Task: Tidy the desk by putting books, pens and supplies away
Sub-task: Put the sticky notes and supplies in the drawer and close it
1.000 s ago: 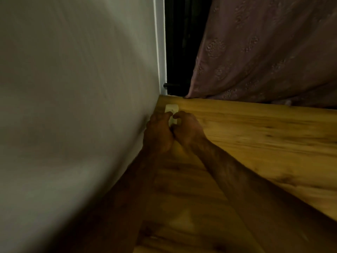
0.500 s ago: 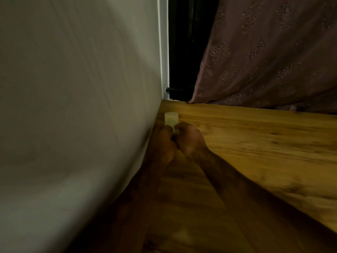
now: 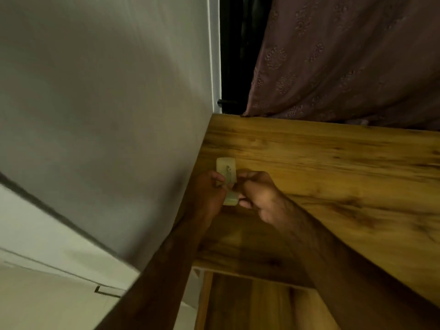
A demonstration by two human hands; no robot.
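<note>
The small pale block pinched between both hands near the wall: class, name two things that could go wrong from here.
1. The left hand and right hand seem to hold the small pale block only by the fingertips, so a slip would likely drop it onto the desk.
2. It is held close to the desk's edge by the wall, so a dropped block might slide off out of sight.
</note>
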